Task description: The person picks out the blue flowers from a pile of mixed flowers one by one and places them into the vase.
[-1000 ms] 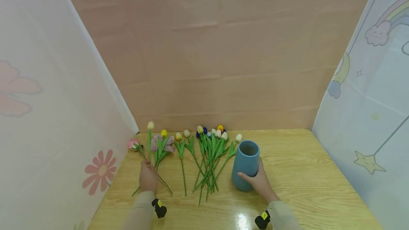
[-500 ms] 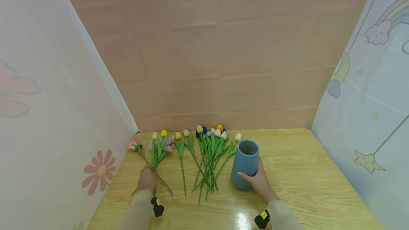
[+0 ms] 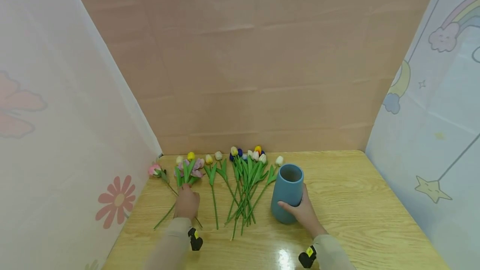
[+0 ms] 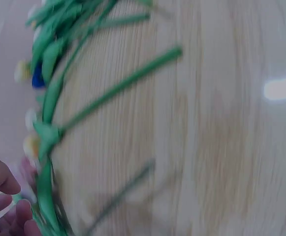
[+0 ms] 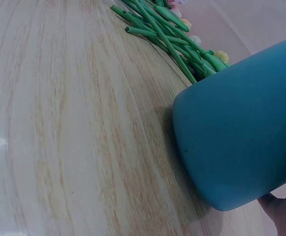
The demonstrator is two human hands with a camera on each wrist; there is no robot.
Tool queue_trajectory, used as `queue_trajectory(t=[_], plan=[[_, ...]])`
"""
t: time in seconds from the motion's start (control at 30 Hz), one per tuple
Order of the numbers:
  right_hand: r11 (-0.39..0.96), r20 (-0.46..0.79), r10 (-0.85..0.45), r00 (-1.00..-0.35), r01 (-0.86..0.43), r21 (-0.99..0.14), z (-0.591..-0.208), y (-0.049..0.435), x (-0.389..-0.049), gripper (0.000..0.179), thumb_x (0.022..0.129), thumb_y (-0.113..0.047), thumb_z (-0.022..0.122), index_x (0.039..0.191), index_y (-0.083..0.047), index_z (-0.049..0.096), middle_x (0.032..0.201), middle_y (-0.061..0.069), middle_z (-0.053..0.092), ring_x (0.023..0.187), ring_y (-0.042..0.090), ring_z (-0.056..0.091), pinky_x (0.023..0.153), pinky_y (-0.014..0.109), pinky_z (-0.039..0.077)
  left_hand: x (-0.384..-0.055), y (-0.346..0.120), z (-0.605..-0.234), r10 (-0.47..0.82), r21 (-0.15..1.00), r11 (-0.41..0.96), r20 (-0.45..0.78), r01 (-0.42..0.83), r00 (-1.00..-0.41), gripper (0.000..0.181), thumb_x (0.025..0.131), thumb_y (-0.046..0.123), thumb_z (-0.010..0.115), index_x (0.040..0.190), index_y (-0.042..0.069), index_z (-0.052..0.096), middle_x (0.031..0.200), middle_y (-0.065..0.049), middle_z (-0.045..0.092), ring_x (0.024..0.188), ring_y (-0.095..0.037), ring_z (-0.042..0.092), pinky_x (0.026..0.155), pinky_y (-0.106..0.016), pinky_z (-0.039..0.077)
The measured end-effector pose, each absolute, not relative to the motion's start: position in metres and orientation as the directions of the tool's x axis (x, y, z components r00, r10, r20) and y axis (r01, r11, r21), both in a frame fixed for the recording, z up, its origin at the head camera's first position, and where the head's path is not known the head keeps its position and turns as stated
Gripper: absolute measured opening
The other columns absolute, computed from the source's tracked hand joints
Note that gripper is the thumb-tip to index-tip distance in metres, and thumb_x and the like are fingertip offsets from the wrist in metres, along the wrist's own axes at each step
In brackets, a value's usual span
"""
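Observation:
My left hand [image 3: 187, 202] reaches over the leaves and stems of the left group of flowers. In the left wrist view its thumb and fingers [image 4: 22, 211] are apart, close beside green leaves [image 4: 45, 191], with nothing visibly pinched. A pale tulip [image 3: 180, 160], a yellow tulip [image 3: 191, 156] and a light purple flower [image 3: 196, 166] lie in that group. The pink flower [image 3: 154, 170] lies at its left. My right hand [image 3: 304, 213] holds the blue vase [image 3: 286, 197], thumb across its front; the vase stands on the table, its mouth upward.
A pile of tulips [image 3: 247, 178] with white, orange and blue heads lies mid-table, stems crossing toward the front. Two single tulips, one yellowish [image 3: 209, 159] and one white [image 3: 218, 156], lie left of it. Fabric walls [image 3: 240, 95] bound the table at back and sides.
My left hand lowered the pale tulip onto the left group and let it go. The hand has then moved right and slightly farther in. My right hand and the vase have stayed put.

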State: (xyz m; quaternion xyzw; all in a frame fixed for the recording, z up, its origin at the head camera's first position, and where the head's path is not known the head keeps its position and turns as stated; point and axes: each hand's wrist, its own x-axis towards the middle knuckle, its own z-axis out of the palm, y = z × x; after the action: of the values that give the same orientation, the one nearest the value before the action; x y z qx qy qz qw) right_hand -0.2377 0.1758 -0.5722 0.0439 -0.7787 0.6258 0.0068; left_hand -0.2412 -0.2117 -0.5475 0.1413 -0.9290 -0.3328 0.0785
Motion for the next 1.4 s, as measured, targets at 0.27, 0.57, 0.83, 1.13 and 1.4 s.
queue_trajectory(t=[0.27,0.57,0.83,1.13,1.4], plan=[[0.198,0.064,-0.064,-0.996,-0.075,-0.977,-0.569,0.175,-0.237,0.101,0.081,-0.022,0.080,0.153,-0.028,0.010,0.150,0.015,0.030,0.136,0.042,0.033,0.101,0.066,0.032,-0.244,-0.153,-0.553,-0.110,0.611,0.791,0.183,0.026,-0.977,0.023,0.095,0.005,0.055,0.117,-0.001,0.054,0.105,-0.016,0.056,0.057,-0.012,0.051,0.046,-0.025,0.039],[0.199,0.056,-0.062,-0.996,-0.068,-0.978,-0.571,0.175,-0.238,0.103,0.080,-0.023,0.080,0.154,-0.027,0.009,0.150,0.016,0.029,0.136,0.043,0.033,0.100,0.067,0.032,-0.238,-0.103,-0.566,0.314,0.553,0.783,0.046,0.286,-0.948,0.012,0.099,0.012,0.052,0.103,0.009,0.063,0.087,0.003,0.063,0.062,-0.003,0.048,0.056,-0.023,0.042],[0.211,0.077,-0.050,-0.996,-0.086,-0.974,-0.578,0.176,-0.240,0.104,0.079,-0.026,0.081,0.154,-0.031,0.008,0.150,0.014,0.030,0.135,0.043,0.034,0.099,0.068,0.033,-0.235,-0.087,-0.578,0.188,0.536,0.824,0.046,0.183,-0.981,0.010,0.096,0.012,0.059,0.104,0.007,0.059,0.070,0.004,0.055,0.052,-0.005,0.044,0.047,-0.023,0.038],[0.220,0.096,-0.049,-0.994,-0.104,-0.970,-0.578,0.176,-0.238,0.104,0.080,-0.025,0.080,0.154,-0.028,0.008,0.149,0.016,0.029,0.134,0.043,0.034,0.098,0.068,0.033,-0.232,-0.080,-0.583,0.091,0.539,0.837,0.034,0.094,-0.995,0.013,0.093,0.020,0.065,0.088,0.012,0.056,0.073,0.004,0.054,0.057,-0.008,0.046,0.050,-0.026,0.037],[0.226,0.071,-0.050,-0.996,-0.081,-0.971,-0.575,0.175,-0.236,0.105,0.081,-0.025,0.080,0.154,-0.027,0.006,0.151,0.016,0.028,0.136,0.042,0.032,0.101,0.067,0.031,-0.233,-0.084,-0.584,0.090,0.609,0.787,0.048,0.100,-0.995,0.015,0.093,0.015,0.062,0.082,0.012,0.053,0.065,0.004,0.049,0.051,-0.008,0.042,0.046,-0.024,0.034]])
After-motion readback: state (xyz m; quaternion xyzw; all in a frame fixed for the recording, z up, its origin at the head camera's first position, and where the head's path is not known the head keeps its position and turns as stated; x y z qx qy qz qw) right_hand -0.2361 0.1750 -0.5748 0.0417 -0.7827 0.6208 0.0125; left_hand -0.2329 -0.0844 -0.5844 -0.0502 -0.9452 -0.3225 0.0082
